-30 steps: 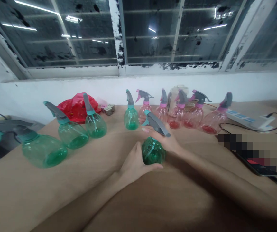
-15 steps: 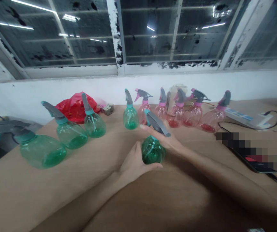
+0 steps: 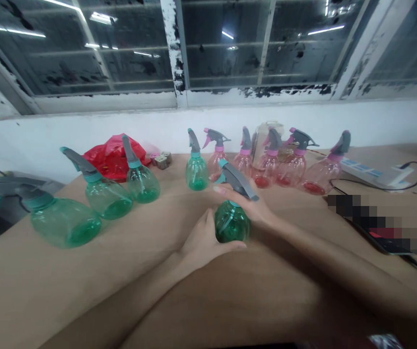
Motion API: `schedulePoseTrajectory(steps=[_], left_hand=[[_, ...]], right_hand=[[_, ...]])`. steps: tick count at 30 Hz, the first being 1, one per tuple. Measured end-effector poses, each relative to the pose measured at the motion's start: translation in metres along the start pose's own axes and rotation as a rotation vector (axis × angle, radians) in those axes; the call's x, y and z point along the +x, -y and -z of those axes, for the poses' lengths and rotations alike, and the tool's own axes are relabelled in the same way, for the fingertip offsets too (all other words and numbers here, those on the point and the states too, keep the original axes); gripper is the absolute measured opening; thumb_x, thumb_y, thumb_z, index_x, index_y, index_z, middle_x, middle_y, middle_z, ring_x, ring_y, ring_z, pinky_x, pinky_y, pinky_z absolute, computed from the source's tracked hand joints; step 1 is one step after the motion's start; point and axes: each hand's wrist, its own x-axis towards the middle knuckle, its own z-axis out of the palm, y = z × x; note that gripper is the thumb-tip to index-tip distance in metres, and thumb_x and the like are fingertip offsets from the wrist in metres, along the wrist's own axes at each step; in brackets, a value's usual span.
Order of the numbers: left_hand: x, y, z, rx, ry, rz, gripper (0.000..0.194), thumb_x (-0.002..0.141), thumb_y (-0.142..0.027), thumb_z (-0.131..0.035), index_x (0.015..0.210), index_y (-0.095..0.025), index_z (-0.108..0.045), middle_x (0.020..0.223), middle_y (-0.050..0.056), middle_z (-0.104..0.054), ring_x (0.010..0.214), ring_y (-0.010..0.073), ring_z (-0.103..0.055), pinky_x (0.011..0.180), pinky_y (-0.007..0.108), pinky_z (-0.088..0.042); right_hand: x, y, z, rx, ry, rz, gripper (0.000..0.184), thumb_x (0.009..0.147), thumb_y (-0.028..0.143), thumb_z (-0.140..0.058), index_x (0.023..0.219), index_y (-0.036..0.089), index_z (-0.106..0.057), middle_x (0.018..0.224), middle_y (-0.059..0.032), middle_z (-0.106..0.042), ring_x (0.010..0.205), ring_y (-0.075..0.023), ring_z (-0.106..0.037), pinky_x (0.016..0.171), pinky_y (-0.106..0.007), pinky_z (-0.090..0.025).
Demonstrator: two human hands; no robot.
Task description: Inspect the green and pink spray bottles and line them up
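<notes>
Green spray bottle (image 3: 232, 224), near the middle of the table (image 3: 179, 305), held between two bare hands. At far left, three green bottles (image 3: 108, 196) sit apart from one another, green liquid in their bases; a red plastic bag (image 3: 112, 156) lies behind them, with small blocks (image 3: 162, 160) to its right. The left hand (image 3: 203, 237) comes in from the lower left, partly open in a wide curve, its fingers against the bottle's left side and its thumb stretched rightward along the near side, low down. Farther back stands another green bottle (image 3: 196, 172). The held bottle has a roughly upright long axis; its grey spray head (image 3: 239, 180) slopes, the teal nozzle end up and to the left, away from the wearer, the rear end down and to the right. The right hand (image 3: 254, 206), on a forearm slanting in from the lower right, is bent round the neck beneath the head, fingertips showing to the left; its grasp is partly hidden. Behind and to the right, five pink bottles (image 3: 291, 168) form a row before a pale container (image 3: 264, 140). At far right lie a white power strip (image 3: 377, 174), a black cable (image 3: 386, 189) and a partly pixelated phone (image 3: 390, 245).
</notes>
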Motion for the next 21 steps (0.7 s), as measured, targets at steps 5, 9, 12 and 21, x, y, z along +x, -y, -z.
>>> schedulePoseTrajectory(steps=[5,9,12,21], left_hand=[[-0.0004,-0.0009,-0.0004,0.014,-0.012,-0.003,0.083,0.056,-0.064,-0.068,0.119,-0.016,-0.042,0.114,0.014,-0.054,0.11,0.0347,-0.05,0.087,0.047,-0.043],[-0.0007,-0.001,0.0,0.006,-0.014,-0.006,0.082,0.056,-0.063,-0.068,0.118,-0.016,-0.042,0.115,0.014,-0.054,0.111,0.0344,-0.05,0.088,0.047,-0.042],[-0.0012,-0.0011,-0.0001,-0.007,-0.009,0.008,0.082,0.056,-0.062,-0.069,0.119,-0.018,-0.042,0.114,0.013,-0.055,0.11,0.0345,-0.051,0.088,0.048,-0.042],[-0.001,-0.0006,0.0,-0.007,-0.01,0.001,0.08,0.056,-0.063,-0.068,0.117,-0.018,-0.042,0.113,0.012,-0.054,0.109,0.0341,-0.051,0.087,0.046,-0.043]], right_hand=[[-0.0016,0.0026,-0.0007,0.033,-0.027,0.037,0.033,0.074,0.041,-0.066,0.101,0.024,-0.058,0.082,-0.0006,-0.063,0.087,-0.02,-0.06,0.081,-0.038,-0.045],[-0.0018,0.0016,-0.0017,0.04,-0.047,0.053,0.03,0.074,0.037,-0.067,0.1,0.024,-0.059,0.094,-0.0019,-0.064,0.086,-0.0193,-0.06,0.08,-0.037,-0.046],[-0.0022,-0.0002,-0.0019,0.049,-0.041,0.053,0.031,0.074,0.037,-0.066,0.101,0.024,-0.058,0.089,-0.0013,-0.064,0.082,-0.0182,-0.06,0.078,-0.036,-0.046],[-0.0012,0.0052,-0.0012,-0.081,-0.037,0.01,0.022,0.078,0.043,-0.06,0.083,0.022,-0.057,0.055,0.0066,-0.047,0.05,-0.0099,-0.043,0.051,-0.026,-0.036]])
